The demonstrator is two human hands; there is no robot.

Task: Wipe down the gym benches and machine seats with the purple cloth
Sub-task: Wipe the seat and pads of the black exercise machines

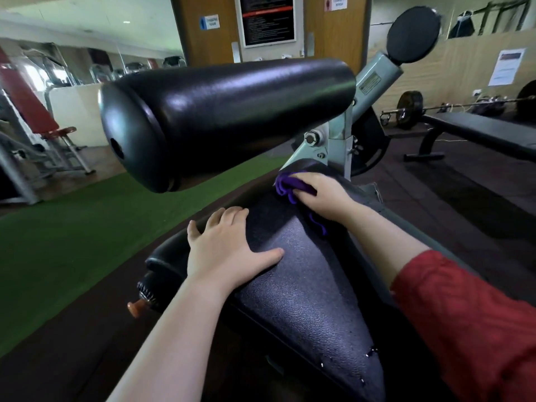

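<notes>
Two hands on black seat pad (304,285); green turf (72,242) beside.

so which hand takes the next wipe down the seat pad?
Right. The right hand already grips the purple cloth, pressed on the far end of the seat pad. The left hand lies flat and empty on the pad, likely bracing.

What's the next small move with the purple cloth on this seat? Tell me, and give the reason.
Probably draw the right hand back toward the body, dragging the purple cloth down the black seat pad. The cloth sits bunched at the pad's far end beneath the roller pad, so most of the pad lies nearer, and the left hand rests flat on it.
</notes>
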